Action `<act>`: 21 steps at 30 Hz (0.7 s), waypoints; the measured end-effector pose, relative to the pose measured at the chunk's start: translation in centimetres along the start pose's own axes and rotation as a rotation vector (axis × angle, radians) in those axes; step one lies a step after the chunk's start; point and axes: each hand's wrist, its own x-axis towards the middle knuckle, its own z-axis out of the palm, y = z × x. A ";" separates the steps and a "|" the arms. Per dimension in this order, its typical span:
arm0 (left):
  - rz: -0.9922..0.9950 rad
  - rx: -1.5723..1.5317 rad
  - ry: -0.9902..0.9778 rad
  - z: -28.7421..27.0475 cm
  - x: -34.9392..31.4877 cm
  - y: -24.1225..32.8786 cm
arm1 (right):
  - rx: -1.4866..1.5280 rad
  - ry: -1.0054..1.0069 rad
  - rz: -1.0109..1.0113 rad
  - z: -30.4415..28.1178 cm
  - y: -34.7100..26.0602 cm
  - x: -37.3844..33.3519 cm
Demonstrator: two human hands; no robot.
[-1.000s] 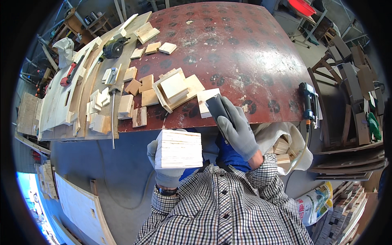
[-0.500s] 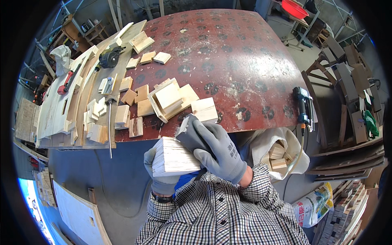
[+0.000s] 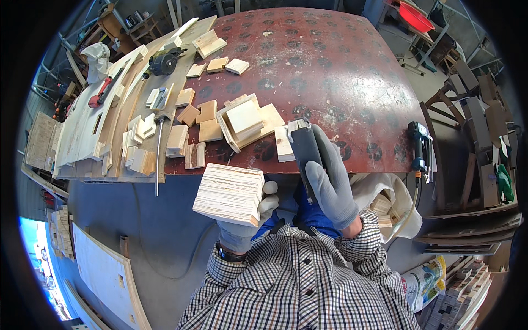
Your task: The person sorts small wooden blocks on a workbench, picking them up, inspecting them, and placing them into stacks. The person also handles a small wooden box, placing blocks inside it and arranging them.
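Observation:
My left hand (image 3: 241, 232), in a grey work glove, holds a thick block of layered plywood (image 3: 228, 193) in front of the table edge, its striped side facing up. To the right, my gloved right hand (image 3: 333, 190) grips a dark sanding block (image 3: 306, 154) wrapped in what looks like sandpaper. The sanding block stands tilted upright, its pale worn end at the top, apart from the plywood. Just behind it on the table lies a pale square piece of wood (image 3: 284, 144).
The red-brown table (image 3: 352, 99) carries a stack of wooden pieces (image 3: 242, 124) and several small blocks. Left of these lie a hammer (image 3: 160, 146), a black tape measure (image 3: 163, 62) and a red-handled tool (image 3: 100, 93). A nail gun (image 3: 421, 146) hangs at the right edge, above a white sack (image 3: 404, 212) of offcuts.
My right hand has lifted the sanding block off the plywood, moving right and turning it upright. My left hand has turned the plywood block and now supports it from below and the right.

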 end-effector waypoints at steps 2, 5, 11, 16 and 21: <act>-0.094 -0.060 -0.025 -1.9 0.2 0.7 | -0.013 -0.062 -0.193 0.1 -2.2 0.4; 0.131 0.794 0.023 -6.1 -0.9 0.6 | -0.208 -0.107 -0.336 1.8 -4.1 0.2; 0.134 0.874 -0.057 -8.0 -2.3 2.9 | -0.320 -0.294 -0.393 1.0 -5.2 -1.9; 0.181 0.120 0.114 -4.7 -1.2 2.6 | -0.301 -0.142 0.079 -0.5 -0.6 0.2; 0.463 0.644 0.216 -2.8 -1.0 1.6 | -0.108 -0.157 0.045 -0.3 -2.4 -0.9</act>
